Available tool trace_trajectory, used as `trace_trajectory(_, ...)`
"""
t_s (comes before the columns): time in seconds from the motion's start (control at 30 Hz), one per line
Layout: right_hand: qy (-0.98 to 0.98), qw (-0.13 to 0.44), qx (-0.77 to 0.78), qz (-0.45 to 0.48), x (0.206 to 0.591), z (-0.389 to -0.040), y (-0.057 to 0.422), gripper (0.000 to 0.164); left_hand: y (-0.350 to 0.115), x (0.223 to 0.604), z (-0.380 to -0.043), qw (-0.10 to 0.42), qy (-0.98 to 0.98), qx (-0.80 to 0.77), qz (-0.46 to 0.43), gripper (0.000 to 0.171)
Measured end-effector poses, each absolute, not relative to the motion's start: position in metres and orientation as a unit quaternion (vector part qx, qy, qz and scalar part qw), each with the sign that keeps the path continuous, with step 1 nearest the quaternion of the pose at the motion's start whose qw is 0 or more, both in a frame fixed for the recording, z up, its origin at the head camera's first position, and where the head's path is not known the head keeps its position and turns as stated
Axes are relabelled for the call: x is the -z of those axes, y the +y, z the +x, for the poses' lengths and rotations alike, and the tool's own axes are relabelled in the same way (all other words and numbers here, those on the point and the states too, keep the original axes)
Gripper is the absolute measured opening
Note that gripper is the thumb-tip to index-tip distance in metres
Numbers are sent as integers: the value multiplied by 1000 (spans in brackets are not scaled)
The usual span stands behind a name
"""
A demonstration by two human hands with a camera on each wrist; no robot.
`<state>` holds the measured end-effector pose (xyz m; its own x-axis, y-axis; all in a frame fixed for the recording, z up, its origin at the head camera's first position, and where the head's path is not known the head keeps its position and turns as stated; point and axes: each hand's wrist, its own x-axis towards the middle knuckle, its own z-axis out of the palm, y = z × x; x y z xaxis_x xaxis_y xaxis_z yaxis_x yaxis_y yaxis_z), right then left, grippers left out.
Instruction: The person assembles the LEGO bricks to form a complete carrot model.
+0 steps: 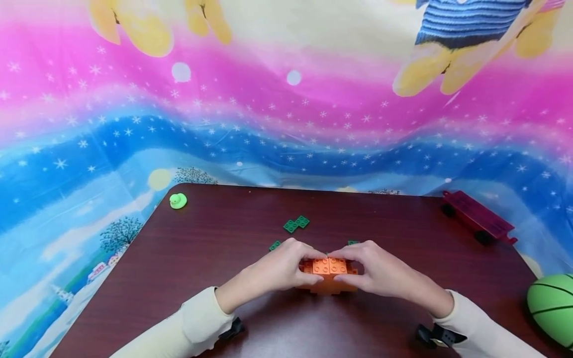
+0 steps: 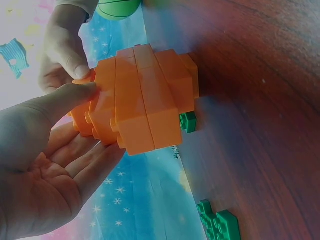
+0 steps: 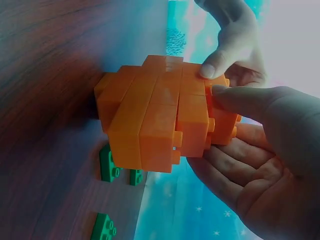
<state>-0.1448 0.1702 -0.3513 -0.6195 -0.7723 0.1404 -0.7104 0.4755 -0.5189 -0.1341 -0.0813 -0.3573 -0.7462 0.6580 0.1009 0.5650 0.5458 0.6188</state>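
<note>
Before a snowflake-printed cloth backdrop [image 1: 250,144], at the near middle of the glossy reddish-brown worktop [image 1: 215,223], the left hand [image 1: 284,266] and right hand [image 1: 378,266] grip a stepped stack of orange plastic bricks [image 1: 329,285], apparently pressing it together, which likely next calls for even downward pressure.

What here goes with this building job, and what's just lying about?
Part of the job:
orange brick build, gripped by the left hand and right hand
green studded bricks, probably

Apparently just lying about:
toy duck, far left
red wheeled cart, far right
green ball, right edge
</note>
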Motion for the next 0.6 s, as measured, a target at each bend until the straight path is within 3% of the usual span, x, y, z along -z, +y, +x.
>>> trace_trajectory(0.33, 852, 50, 283, -437, 351, -145, 170, 22, -81, 357, -134, 78, 879, -321, 344, 39)
trace_trajectory(0.6, 855, 67, 286, -428, 348, -146, 167, 21, -83, 358, -134, 76, 879, -321, 345, 39)
